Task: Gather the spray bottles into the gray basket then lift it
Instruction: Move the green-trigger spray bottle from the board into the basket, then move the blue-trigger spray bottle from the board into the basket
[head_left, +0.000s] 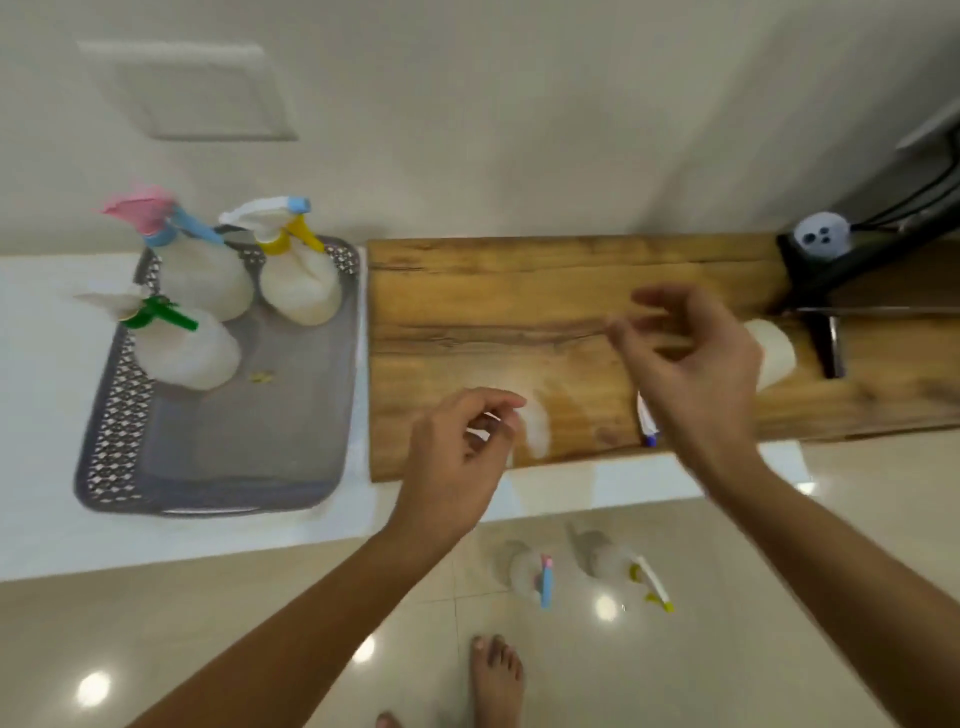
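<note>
The gray basket (218, 441) sat on the white counter (41, 415), with three spray bottles standing at its far end: one with a pink and blue head (202, 265), one with a yellow and white head (298, 280), one with a green head (182, 345). Just right of the basket lay a wooden board (571, 291), and both hands hovered over it. The left hand (457, 457) had its fingers loosely curled near a blurred pale bottle (537, 428), holding nothing clearly. The right hand (691, 374) was spread open, empty, above another bottle (774, 353) lying on the board. Two more bottles (535, 574) (618, 564) lay on the floor below the board
</note>
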